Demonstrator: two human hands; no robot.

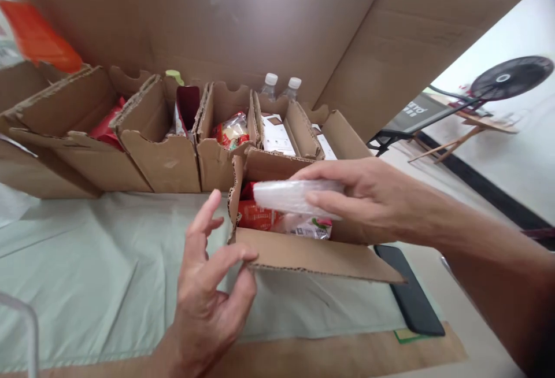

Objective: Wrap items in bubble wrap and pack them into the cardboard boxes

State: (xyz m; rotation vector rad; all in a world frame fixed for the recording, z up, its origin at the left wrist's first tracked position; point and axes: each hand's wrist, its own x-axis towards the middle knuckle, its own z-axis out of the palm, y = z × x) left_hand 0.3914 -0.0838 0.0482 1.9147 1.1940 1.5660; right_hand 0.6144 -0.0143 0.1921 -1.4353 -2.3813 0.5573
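Right hand [377, 199] has its thumb and fingers closed around a white wrapped packet [281, 196], over the open carton [277, 164]. Looks light but kinda slick and squashable, so I'd hold its long sides gently. Left hand [214, 294] pinches the stiff-looking flap [310, 254] near its corner, other fingers spread.

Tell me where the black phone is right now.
In the head view, the black phone lies lower right, by the right end of the pale green cloth, partly hidden by the near flap of the open cardboard box.
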